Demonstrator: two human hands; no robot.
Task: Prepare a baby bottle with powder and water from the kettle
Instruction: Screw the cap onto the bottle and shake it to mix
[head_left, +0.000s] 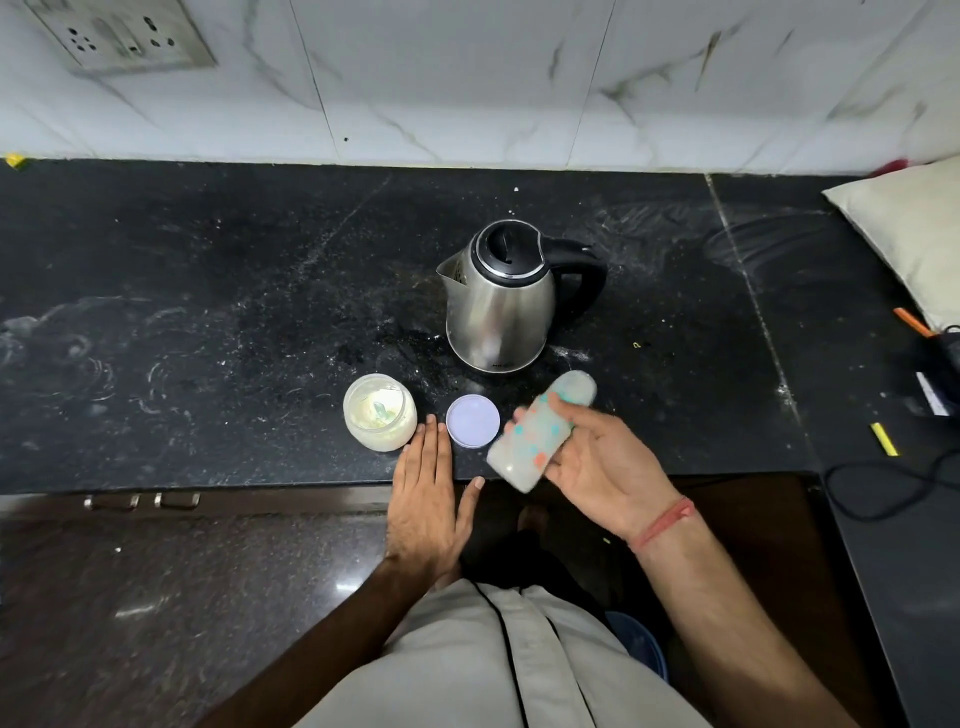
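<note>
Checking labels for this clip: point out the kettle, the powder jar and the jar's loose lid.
kettle (498, 317), head view, on its steel body.
powder jar (380, 413), head view, on its open mouth.
lid (472, 421), head view, on its flat centre.

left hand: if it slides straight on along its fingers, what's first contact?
Likely the open powder jar: the left hand lies flat, fingertips beside the jar's base. The lid sits just right of that line. Depth unclear.
</note>
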